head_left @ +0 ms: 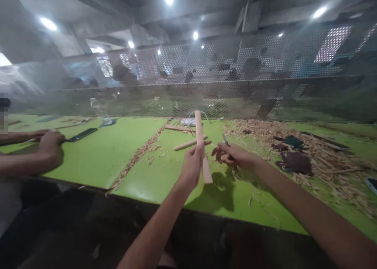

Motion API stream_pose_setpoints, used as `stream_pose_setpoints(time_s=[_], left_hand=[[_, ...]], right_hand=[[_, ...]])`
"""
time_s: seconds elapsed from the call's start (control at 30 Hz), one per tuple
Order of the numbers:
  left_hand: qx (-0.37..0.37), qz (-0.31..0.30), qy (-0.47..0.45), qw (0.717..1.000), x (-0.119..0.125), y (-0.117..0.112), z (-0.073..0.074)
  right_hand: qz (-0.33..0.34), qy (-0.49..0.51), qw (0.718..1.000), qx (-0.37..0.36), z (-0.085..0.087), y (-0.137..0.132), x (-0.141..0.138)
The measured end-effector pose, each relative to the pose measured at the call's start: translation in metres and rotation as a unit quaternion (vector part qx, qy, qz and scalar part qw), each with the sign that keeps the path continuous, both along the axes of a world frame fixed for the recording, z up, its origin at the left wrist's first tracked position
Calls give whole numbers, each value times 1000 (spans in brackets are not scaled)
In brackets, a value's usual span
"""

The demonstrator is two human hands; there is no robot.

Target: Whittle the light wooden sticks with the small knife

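My left hand [193, 165] is closed around a flat, pale wooden strip [199, 127] and holds it raised at a slant above the green tabletop [165, 178]. Just to the right, my right hand [231, 154] is curled round a knife [225, 138], its narrow blade pointing up and away from me. Blade and strip are apart. Most of the knife's handle is hidden by my fingers. Behind the strip, a rounded wooden stick [185, 144] lies on the table, with another thin wooden piece [178, 128] farther back.
Wood shavings [265, 129] are heaped at the right, around dark cloth pieces [294, 162]. A phone [371, 184] lies at the right edge. A white power strip [188, 122] is near the mesh screen [188, 80]. Leftward are a plastic bottle [101, 112] and a co-worker's hands [51, 139].
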State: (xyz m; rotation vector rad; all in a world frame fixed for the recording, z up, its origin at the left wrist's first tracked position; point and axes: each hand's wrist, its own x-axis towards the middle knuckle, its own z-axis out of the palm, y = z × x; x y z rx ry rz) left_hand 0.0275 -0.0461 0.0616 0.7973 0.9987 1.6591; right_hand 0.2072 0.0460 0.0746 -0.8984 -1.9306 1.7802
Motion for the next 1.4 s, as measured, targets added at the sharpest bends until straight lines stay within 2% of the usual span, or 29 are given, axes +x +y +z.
stream_pose_setpoints(time_s=[0.1, 0.17, 0.3, 0.43, 0.53, 0.6, 0.67, 0.77, 0.93, 1.0, 1.1, 1.27, 1.4], left_hand=[[32, 26, 27, 999, 2, 38, 0], [41, 31, 48, 998, 2, 53, -5], [31, 8, 93, 995, -4, 64, -14], [54, -32, 110, 992, -16, 75, -13], [64, -44, 98, 992, -20, 88, -11], [62, -74, 90, 991, -20, 95, -12], [67, -111, 82, 988, -22, 99, -14], [81, -150, 101, 980, -34, 103, -19], [104, -151, 132, 974, -61, 107, -23], [98, -166, 138, 971, -69, 108, -20], [77, -230, 196, 950, -77, 107, -12], [97, -226, 289, 925, -87, 103, -2], [120, -235, 363, 894, -98, 105, -1]], right_hand=[[12, -12, 1000, -17, -8, 4, 5], [-2, -9, 1000, -8, -14, 9, 9], [-62, 39, 997, -4, -17, 26, 27], [-106, 77, 991, 0, -9, 37, 47], [-106, 28, 992, 55, -3, 37, 54], [-97, -22, 991, 86, -2, 36, 55], [-99, -53, 988, 104, -7, 39, 56], [-135, -33, 985, 99, -19, 49, 61], [-237, 57, 967, 78, -35, 65, 74], [-257, 63, 961, 85, -37, 67, 75], [-257, 41, 960, 107, -38, 66, 73], [-266, 37, 953, 140, -37, 60, 67], [-321, 69, 931, 161, -34, 52, 58]])
